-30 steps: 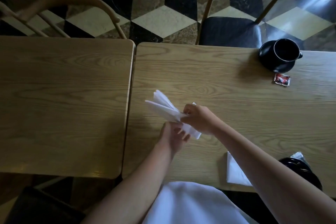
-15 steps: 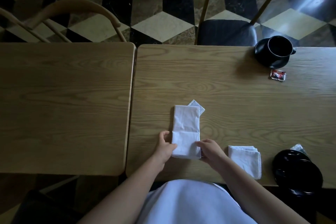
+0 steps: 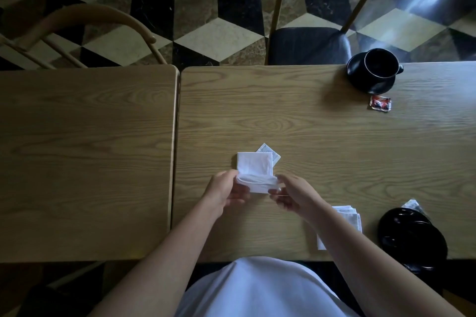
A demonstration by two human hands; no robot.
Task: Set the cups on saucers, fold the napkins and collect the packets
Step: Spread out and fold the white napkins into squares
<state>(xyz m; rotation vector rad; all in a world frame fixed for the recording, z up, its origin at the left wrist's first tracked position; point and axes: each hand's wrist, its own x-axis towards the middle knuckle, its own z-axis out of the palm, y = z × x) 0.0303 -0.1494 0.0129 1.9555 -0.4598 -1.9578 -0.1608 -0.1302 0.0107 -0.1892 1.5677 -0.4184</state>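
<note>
A white napkin (image 3: 255, 168) lies mid-table, its near half lifted and curling over. My left hand (image 3: 224, 191) pinches its near left corner and my right hand (image 3: 291, 192) pinches the near right corner. A white packet (image 3: 273, 154) peeks out from under the napkin's far right corner. A folded napkin (image 3: 351, 216) lies near the front edge, partly under my right forearm. A black cup (image 3: 379, 64) stands on a black saucer (image 3: 371, 86) at the far right, with a red packet (image 3: 380, 103) just in front. Another black saucer (image 3: 412, 238) sits at the near right, a packet (image 3: 411, 204) behind it.
Two wooden tables (image 3: 85, 157) stand side by side with a narrow gap. A wooden chair (image 3: 307, 44) with a dark seat faces the far side of the right table, another chair (image 3: 85, 26) stands behind the left one. The floor is a cube-pattern tile.
The napkin went from being held up to lying flat as a long strip. Now both hands lift its near end and fold it toward the far end.
</note>
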